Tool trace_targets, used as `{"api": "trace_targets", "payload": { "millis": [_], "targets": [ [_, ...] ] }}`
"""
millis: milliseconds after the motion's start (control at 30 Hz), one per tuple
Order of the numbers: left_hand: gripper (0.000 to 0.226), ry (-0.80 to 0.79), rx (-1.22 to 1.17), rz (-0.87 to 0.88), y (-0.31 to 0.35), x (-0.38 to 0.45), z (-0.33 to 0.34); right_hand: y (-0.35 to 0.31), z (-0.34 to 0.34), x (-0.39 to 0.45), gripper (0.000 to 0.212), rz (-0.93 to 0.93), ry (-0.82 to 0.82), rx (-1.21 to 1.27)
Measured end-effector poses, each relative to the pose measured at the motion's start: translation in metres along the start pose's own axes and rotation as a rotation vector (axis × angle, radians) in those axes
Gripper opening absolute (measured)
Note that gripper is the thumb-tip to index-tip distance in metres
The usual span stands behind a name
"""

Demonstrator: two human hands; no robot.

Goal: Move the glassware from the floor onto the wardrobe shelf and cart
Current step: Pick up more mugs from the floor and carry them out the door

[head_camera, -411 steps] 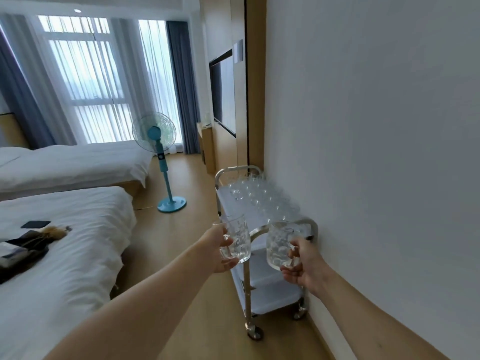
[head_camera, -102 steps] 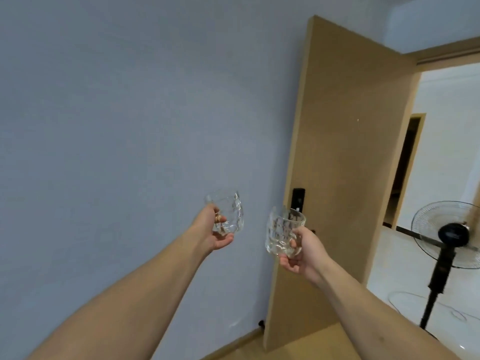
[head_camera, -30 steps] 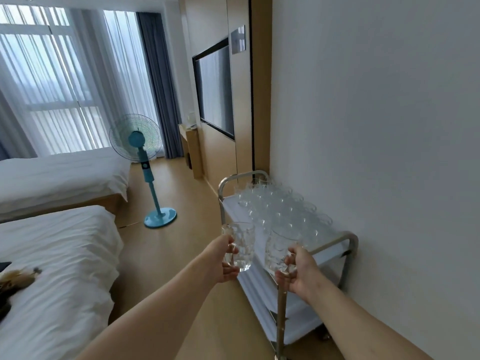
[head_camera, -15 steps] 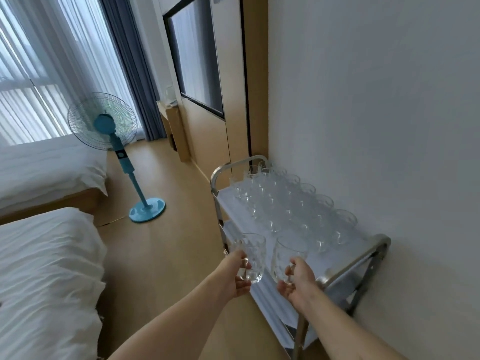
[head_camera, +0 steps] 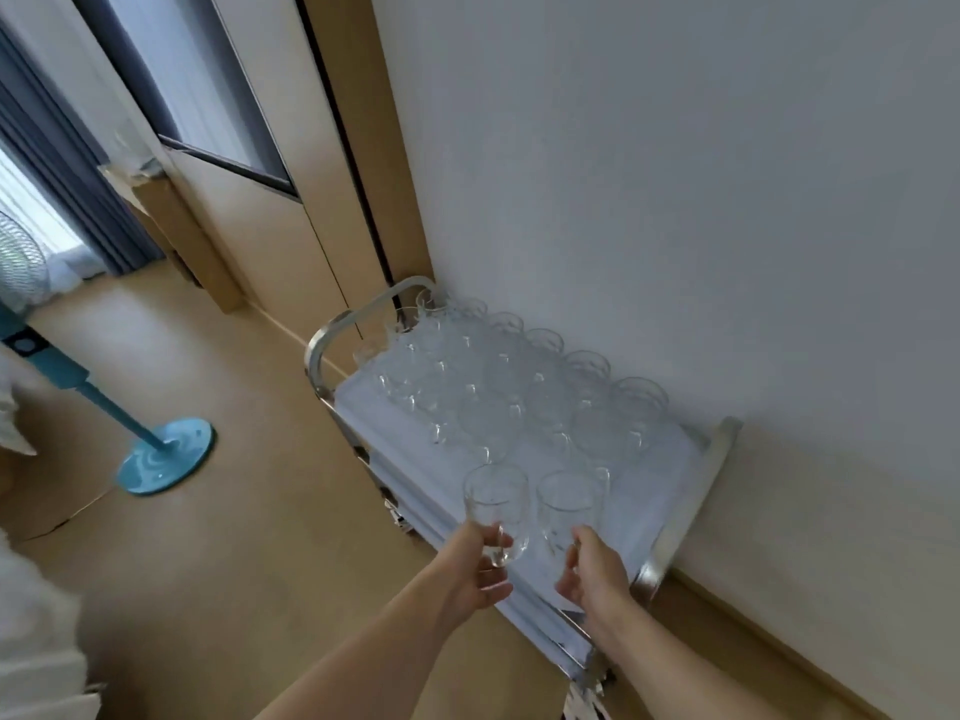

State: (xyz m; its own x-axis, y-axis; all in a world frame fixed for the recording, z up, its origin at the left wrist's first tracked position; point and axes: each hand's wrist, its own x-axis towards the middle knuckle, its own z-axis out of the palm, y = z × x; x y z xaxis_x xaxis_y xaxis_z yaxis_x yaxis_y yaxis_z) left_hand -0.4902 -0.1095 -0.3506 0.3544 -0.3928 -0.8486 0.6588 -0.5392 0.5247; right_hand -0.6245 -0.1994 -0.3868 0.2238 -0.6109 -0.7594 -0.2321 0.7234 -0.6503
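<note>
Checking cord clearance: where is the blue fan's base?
In the head view the fan base sits on the wooden floor at left, well left of the cart, apart from it.

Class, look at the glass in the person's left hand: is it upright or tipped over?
Upright. The glass has its open rim on top and its base down by the left hand, which holds it low, above the cart.

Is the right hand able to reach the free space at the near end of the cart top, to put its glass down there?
Probably yes. The right hand holds its glass just over the near end of the cart top, which looks bare; the standing glasses begin farther back.
</note>
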Motion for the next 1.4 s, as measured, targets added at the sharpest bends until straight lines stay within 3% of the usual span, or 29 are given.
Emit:
{"api": "trace_targets", "payload": {
  "millis": [467,600,767,900,1067,1167,1267,1400],
  "targets": [
    [0.021,-0.241,0.241,0.034,0.031,0.073,-0.003,0.016,0.029,0.014,0.028,0.015,0.110,0.027],
    [0.020,-0.292,0.337,0.112,0.043,0.093,0.004,0.013,0.034,0.024,0.019,-0.025,0.209,-0.080],
    [0.023,-0.295,0.529,0.159,0.054,0.111,-0.005,0.010,0.044,0.028,0.021,-0.003,0.327,-0.164],
    [0.021,-0.305,0.704,0.290,0.065,0.129,-0.006,0.002,0.054,0.040,0.026,-0.039,0.439,-0.204],
    [0.025,-0.149,1.251,0.568,0.078,0.128,-0.007,0.025,0.056,0.043,0.055,-0.052,0.499,-0.183],
    [0.030,-0.113,1.469,0.708,0.091,0.114,-0.007,0.022,0.060,0.033,0.059,-0.052,0.521,-0.118],
    [0.030,-0.133,1.549,0.842,0.107,0.095,-0.003,0.010,0.064,0.015,0.065,-0.091,0.544,-0.152],
    [0.026,-0.276,1.504,0.930,0.117,0.062,0.017,-0.013,0.055,-0.018,0.062,-0.199,0.553,-0.229]
  ]
}}
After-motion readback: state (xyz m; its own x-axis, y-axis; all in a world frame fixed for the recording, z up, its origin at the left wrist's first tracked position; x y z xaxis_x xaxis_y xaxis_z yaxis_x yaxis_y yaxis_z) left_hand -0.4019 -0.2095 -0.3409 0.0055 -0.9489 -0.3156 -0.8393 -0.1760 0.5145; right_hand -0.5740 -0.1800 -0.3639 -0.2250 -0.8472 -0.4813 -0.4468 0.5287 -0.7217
